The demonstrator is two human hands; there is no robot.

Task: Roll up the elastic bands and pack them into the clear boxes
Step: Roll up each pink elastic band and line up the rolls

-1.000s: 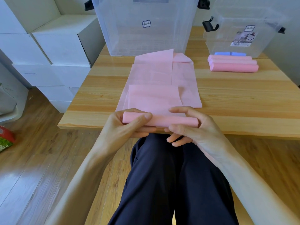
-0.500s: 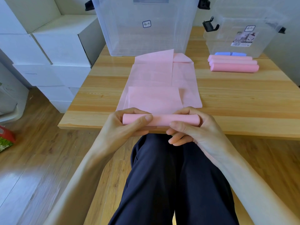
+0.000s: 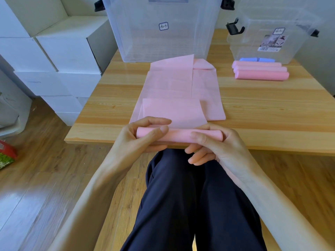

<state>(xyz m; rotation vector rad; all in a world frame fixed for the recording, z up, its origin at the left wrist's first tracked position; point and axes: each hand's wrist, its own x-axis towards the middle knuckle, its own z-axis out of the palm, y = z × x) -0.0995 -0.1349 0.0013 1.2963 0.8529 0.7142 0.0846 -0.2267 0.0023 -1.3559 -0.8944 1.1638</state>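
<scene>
Both hands pinch the pink roll [image 3: 179,135] lying left-right at lower center, left hand [image 3: 139,140] and right hand [image 3: 213,144] on its ends, unrolled band [image 3: 174,87] stretching toward frame top

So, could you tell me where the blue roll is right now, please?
In the head view, the blue roll lies far right on the table, between the smaller clear box and the three pink rolls.

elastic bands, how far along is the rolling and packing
Done: three pink rolls and a blue roll lie finished on the table. In hand: both hands, left and right, are rolling a pink band, with much of it flat. Left: finishing this roll and packing; the large clear box looks empty.
</scene>
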